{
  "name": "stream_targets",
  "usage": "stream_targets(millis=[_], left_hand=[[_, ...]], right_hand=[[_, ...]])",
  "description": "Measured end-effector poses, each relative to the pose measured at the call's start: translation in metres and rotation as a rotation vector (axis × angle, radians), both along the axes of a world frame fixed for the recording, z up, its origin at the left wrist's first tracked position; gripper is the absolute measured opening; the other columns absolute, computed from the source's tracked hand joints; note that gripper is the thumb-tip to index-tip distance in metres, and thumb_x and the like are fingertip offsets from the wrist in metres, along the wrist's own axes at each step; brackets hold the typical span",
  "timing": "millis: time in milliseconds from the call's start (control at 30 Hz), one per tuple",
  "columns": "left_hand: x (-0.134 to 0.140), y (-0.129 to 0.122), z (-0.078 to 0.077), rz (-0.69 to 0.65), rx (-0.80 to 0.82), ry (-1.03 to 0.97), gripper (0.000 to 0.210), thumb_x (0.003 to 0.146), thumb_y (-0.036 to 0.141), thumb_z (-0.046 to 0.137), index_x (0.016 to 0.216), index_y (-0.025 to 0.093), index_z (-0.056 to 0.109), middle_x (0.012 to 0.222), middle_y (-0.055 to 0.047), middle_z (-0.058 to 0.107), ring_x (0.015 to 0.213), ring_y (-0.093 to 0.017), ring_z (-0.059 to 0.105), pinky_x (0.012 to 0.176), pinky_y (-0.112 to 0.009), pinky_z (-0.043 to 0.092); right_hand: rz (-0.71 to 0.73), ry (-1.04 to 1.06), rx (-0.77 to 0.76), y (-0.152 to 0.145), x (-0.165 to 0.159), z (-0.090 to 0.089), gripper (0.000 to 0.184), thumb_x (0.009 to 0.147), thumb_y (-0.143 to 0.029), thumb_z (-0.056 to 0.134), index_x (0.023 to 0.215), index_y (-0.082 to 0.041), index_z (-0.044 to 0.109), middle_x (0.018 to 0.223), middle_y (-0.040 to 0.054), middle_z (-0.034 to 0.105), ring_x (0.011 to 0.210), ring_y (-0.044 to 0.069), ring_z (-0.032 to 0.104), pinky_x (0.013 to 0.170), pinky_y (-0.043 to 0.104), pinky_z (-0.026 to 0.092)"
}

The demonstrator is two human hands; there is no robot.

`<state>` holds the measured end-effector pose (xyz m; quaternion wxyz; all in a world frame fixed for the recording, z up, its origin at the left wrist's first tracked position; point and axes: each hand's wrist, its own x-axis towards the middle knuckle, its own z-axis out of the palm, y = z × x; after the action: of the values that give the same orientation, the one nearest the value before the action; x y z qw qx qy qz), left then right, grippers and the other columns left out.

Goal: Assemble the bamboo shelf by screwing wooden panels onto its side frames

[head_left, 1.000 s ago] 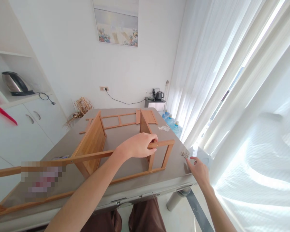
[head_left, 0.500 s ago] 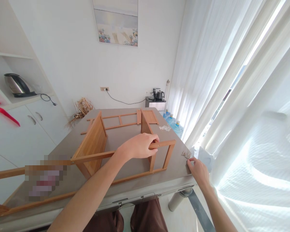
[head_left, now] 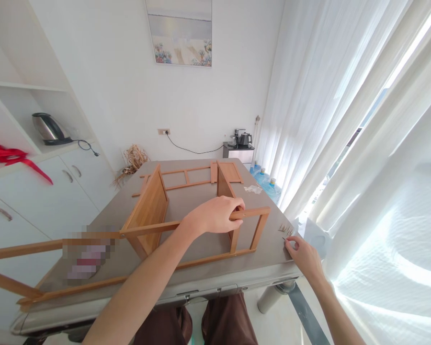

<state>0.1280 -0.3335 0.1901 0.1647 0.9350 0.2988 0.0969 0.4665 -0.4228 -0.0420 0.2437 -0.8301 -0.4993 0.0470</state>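
A wooden shelf frame (head_left: 151, 229) lies on its side across the table, with two panels standing upright between its long rails. My left hand (head_left: 219, 214) is closed around the upper rail, by the right-hand panel (head_left: 225, 183). Over the table's right edge, my right hand (head_left: 303, 251) pinches a small screw (head_left: 284, 238) between thumb and forefinger; only its tip shows. Just beyond those fingers several loose screws (head_left: 285, 229) stand in a small group on the tabletop.
Behind the frame, a ladder-like wooden piece (head_left: 187, 178) lies flat on the table (head_left: 197, 244). Some crumpled clear plastic (head_left: 253, 189) is near the right edge. White curtains (head_left: 319, 110) hang close on the right. A blurred-out item (head_left: 89, 258) lies at left.
My right hand has drawn slightly back from the group of screws, and a screw tip now shows at its fingers. My left hand keeps its hold on the rail. The view has shifted left.
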Motion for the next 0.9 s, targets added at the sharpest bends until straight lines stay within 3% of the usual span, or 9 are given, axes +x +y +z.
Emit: stream_targets(millis=[167,267,333,500,600,700,900], left_hand=[[0.000,-0.001,0.001,-0.009,-0.008,-0.001,0.025,0.085,0.036,0.058,0.109,0.026,0.058,0.099,-0.002,0.069,0.085,-0.020,0.064,0.066,-0.029,0.041],[0.000,-0.002,0.003,0.001,-0.006,0.008,0.025,0.086,0.036,0.058,0.109,0.026,0.058,0.099,-0.003,0.069,0.084,-0.020,0.064,0.066,-0.029,0.042],[0.000,-0.002,0.003,0.010,-0.009,0.019,0.026,0.086,0.036,0.058,0.110,0.026,0.058,0.099,-0.003,0.069,0.085,-0.020,0.064,0.066,-0.029,0.042],[0.001,-0.002,0.003,-0.001,-0.012,0.011,0.027,0.085,0.036,0.058,0.110,0.026,0.058,0.098,-0.002,0.069,0.086,-0.020,0.064,0.068,-0.029,0.042],[0.001,-0.002,0.002,-0.005,-0.005,-0.003,0.026,0.086,0.038,0.057,0.109,0.027,0.058,0.097,-0.002,0.069,0.084,-0.020,0.064,0.068,-0.029,0.042],[0.001,-0.002,0.002,-0.005,-0.007,-0.005,0.025,0.087,0.039,0.055,0.108,0.026,0.058,0.098,-0.002,0.069,0.084,-0.020,0.064,0.066,-0.029,0.041],[0.001,-0.004,0.005,-0.021,-0.028,-0.002,0.023,0.088,0.036,0.055,0.108,0.025,0.059,0.100,-0.003,0.069,0.085,-0.020,0.064,0.067,-0.030,0.042]], right_hand=[[0.063,0.048,-0.019,-0.005,0.001,0.002,0.031,0.084,-0.049,0.044,0.084,-0.024,0.063,0.063,0.0008,0.060,0.062,0.021,0.060,0.058,0.030,0.040],[0.093,0.061,0.016,-0.011,-0.010,0.015,0.032,0.089,-0.050,0.041,0.093,-0.024,0.059,0.067,0.0005,0.062,0.065,0.020,0.061,0.060,0.029,0.042],[0.114,0.068,0.082,-0.020,-0.026,0.037,0.035,0.093,-0.052,0.038,0.102,-0.024,0.056,0.068,-0.0013,0.060,0.061,0.018,0.059,0.060,0.028,0.044],[0.252,0.080,0.400,-0.039,-0.098,0.111,0.031,0.098,-0.051,0.042,0.104,-0.025,0.056,0.061,-0.0061,0.047,0.048,0.013,0.047,0.050,0.023,0.039],[0.396,0.031,0.476,-0.033,-0.136,0.136,0.025,0.100,-0.045,0.044,0.104,-0.024,0.056,0.061,-0.0066,0.048,0.050,0.011,0.047,0.051,0.020,0.039],[0.491,-0.022,0.522,-0.017,-0.152,0.141,0.024,0.102,-0.041,0.042,0.105,-0.022,0.056,0.064,-0.0056,0.051,0.050,0.010,0.046,0.051,0.021,0.038],[0.498,-0.086,0.574,-0.002,-0.158,0.138,0.022,0.102,-0.038,0.043,0.102,-0.021,0.056,0.066,-0.0042,0.058,0.050,0.010,0.050,0.050,0.021,0.035]])
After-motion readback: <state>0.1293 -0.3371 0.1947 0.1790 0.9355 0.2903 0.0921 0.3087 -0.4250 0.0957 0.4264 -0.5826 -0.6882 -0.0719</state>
